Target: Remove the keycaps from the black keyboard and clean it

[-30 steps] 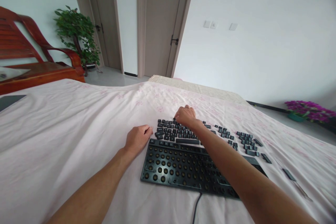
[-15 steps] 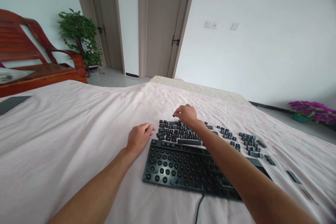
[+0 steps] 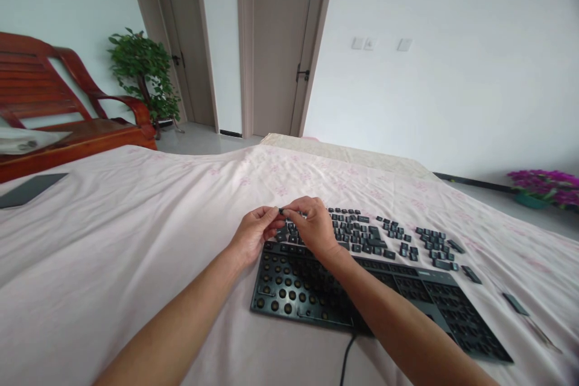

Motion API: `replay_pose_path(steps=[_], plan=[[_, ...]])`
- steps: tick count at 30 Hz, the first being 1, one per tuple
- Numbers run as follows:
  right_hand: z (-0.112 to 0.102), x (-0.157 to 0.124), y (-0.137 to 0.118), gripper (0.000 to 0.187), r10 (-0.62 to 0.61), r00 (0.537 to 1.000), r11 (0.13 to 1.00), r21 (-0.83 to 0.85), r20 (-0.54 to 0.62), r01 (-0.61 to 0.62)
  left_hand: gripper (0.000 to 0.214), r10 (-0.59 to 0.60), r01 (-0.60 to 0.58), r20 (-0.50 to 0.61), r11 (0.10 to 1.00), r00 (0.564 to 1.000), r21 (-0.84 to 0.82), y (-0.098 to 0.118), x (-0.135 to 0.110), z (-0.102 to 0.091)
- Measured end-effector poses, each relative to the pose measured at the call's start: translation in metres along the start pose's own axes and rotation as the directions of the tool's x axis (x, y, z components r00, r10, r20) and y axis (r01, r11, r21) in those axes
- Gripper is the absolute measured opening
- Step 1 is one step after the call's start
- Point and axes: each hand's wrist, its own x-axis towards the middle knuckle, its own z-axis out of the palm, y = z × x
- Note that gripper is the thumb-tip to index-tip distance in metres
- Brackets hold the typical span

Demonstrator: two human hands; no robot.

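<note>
A black keyboard [image 3: 316, 292] with its keycaps removed lies on a pale pink sheet, cable trailing toward me. Several loose dark keycaps [image 3: 362, 232] lie in groups just beyond it. My left hand [image 3: 253, 235] and my right hand [image 3: 312, 226] meet above the keyboard's far left corner. Both pinch a small dark keycap [image 3: 281, 211] between their fingertips.
The pink sheet [image 3: 113, 241] covers the whole surface. A dark flat phone [image 3: 29, 190] lies at the far left. A red wooden bench [image 3: 54, 114], a potted plant [image 3: 142, 69], two doors and purple flowers [image 3: 543, 184] stand beyond. More keycaps [image 3: 513, 303] lie at the right.
My right hand lifted a keycap from the loose pile and drew back left. My left hand rose from the sheet to meet it. The view shifted slightly right.
</note>
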Motion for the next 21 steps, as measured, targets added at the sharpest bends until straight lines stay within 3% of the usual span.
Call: replay_pose_path(steps=[4,8,12,16,21], plan=[[0.001,-0.003,0.001,0.012,-0.003,1.000,0.999,0.033,-0.031,0.004,0.028,-0.052,0.054,0.030,0.997,0.998,-0.047,0.001,0.002,-0.003],[0.001,-0.001,0.006,0.013,0.019,0.998,0.963,0.268,0.068,-0.037,0.022,-0.128,0.135,0.079,0.986,0.989,-0.097,0.003,0.001,-0.004],[-0.004,0.002,0.006,0.013,0.110,0.975,0.862,0.469,0.196,-0.191,0.020,-0.175,0.197,0.172,0.974,0.969,-0.116,0.005,0.000,-0.005],[-0.010,0.002,0.000,0.019,0.209,0.919,0.734,0.567,0.335,-0.374,0.022,-0.187,0.219,0.224,0.968,0.956,-0.125,0.007,-0.001,-0.005],[-0.013,-0.001,-0.006,0.024,0.219,0.903,0.690,0.596,0.369,-0.411,0.025,-0.191,0.230,0.261,0.965,0.946,-0.124,0.006,-0.003,-0.004]])
